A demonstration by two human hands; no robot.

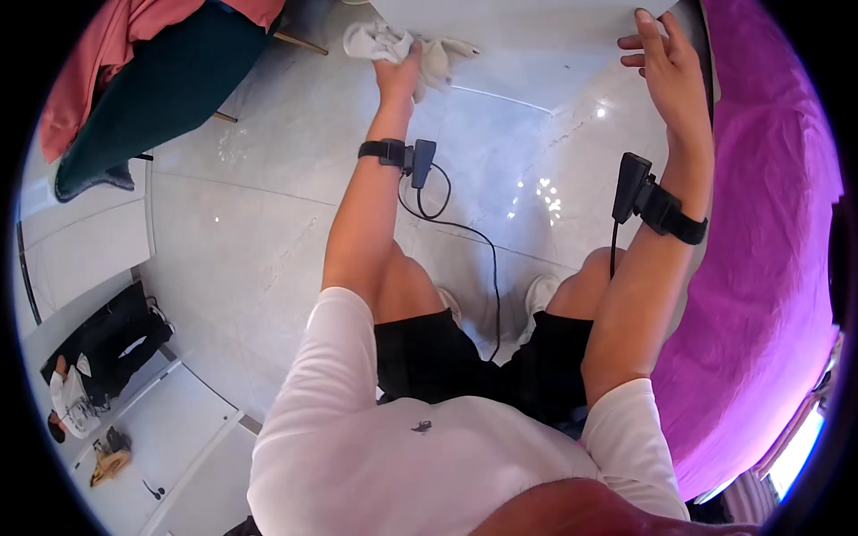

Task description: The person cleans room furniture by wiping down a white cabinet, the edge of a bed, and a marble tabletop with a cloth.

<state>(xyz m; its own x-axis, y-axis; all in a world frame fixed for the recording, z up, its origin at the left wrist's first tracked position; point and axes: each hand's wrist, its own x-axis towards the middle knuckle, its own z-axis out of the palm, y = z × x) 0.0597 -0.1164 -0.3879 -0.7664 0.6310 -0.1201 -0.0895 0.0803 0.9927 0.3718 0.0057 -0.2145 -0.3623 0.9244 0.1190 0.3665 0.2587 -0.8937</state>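
Against glossy grey tiles [259, 214], the left hand [398, 76]'s closed grip bunches crumpled white-and-beige cloth [374, 42].

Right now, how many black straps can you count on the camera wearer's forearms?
2. One strap is around the left forearm, near the hand holding a white cloth; the other strap is around the right forearm.

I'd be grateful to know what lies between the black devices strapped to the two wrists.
The head view shows glossy tiled floor, with a loop of black cable near the left device.
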